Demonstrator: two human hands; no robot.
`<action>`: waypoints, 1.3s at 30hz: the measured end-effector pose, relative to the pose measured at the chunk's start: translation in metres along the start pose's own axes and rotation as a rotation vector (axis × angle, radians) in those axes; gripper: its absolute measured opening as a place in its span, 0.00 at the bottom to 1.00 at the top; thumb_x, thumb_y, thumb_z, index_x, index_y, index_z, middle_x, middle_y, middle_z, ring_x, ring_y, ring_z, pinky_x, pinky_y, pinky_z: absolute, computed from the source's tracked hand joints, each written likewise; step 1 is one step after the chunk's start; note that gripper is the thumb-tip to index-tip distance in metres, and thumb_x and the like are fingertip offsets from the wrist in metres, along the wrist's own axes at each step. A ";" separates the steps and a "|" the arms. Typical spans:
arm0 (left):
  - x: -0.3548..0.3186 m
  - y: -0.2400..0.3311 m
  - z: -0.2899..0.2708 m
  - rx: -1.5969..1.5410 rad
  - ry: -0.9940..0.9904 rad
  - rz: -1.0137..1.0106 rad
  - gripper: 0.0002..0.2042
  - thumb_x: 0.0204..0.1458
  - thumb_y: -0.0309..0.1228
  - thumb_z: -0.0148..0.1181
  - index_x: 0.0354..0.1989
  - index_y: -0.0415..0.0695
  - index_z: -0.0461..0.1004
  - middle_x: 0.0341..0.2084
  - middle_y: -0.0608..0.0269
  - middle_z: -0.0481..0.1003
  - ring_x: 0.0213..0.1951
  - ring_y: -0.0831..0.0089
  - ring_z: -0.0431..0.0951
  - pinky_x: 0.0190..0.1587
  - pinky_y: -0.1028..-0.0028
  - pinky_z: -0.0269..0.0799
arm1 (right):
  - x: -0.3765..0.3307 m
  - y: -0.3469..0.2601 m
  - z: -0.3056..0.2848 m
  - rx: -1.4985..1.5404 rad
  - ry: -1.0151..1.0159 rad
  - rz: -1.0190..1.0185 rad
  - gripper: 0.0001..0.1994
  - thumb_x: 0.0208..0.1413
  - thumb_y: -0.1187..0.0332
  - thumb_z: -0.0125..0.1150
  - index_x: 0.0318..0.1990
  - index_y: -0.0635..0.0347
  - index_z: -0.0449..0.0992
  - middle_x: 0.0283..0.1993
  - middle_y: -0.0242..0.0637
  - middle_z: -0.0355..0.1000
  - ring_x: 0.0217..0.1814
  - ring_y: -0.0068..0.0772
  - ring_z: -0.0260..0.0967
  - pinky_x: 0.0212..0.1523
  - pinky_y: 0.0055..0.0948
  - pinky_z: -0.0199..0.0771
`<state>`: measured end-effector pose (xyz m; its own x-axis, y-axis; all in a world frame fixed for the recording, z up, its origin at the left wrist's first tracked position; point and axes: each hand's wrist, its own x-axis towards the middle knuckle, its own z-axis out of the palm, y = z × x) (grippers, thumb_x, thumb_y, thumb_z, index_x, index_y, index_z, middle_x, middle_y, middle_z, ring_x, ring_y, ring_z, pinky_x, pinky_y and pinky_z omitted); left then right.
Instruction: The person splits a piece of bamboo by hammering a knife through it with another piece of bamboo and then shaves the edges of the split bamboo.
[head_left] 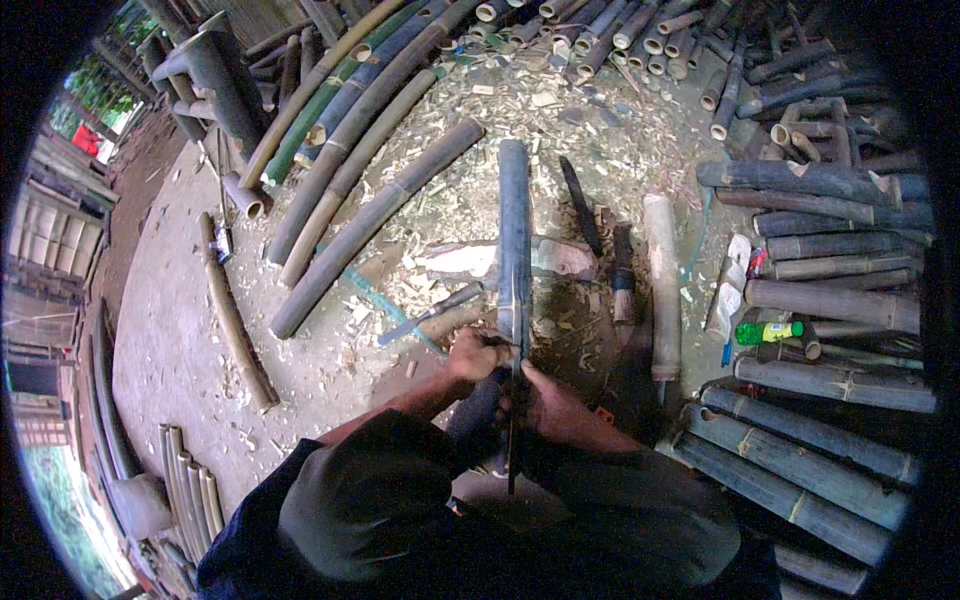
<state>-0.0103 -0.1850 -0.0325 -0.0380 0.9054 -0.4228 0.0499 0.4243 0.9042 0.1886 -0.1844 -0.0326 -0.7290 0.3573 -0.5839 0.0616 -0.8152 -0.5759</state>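
A dark bamboo pole (513, 215) points straight away from me, its middle crossing a pale chopped wood block (455, 260). At its near end my left hand (480, 355) is closed, fingers pinched against the bamboo's left side. My right hand (545, 402) is curled at the right side of that same end, thumb up along it. Between the hands a thin dark strip (513, 435) runs back toward my body; whether it is a blade or a bamboo sliver I cannot tell. Left of the pole lies a slim handled tool (435, 311). A dark long blade (578, 205) lies to its right.
Wood chips (480, 95) litter the floor. Long bamboo poles (375, 230) lie to the left. A pale bamboo length (662, 280) and a dark-handled tool (622, 275) are on the right. Stacked bamboo (835, 300) fills the right side, with a green bottle (768, 332) on it.
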 end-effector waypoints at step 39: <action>-0.003 0.034 -0.002 -0.001 -0.266 -0.104 0.22 0.67 0.45 0.44 0.50 0.38 0.74 0.38 0.53 0.78 0.36 0.63 0.78 0.38 0.66 0.76 | 0.003 -0.024 -0.008 -0.318 -0.074 -0.123 0.23 0.69 0.49 0.42 0.50 0.61 0.73 0.38 0.40 0.76 0.41 0.33 0.75 0.46 0.34 0.76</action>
<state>-0.0101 -0.1735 0.0002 0.2205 0.8285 -0.5147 0.0586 0.5155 0.8549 0.1901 -0.1599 -0.0252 -0.7910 0.4006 -0.4624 0.1711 -0.5808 -0.7959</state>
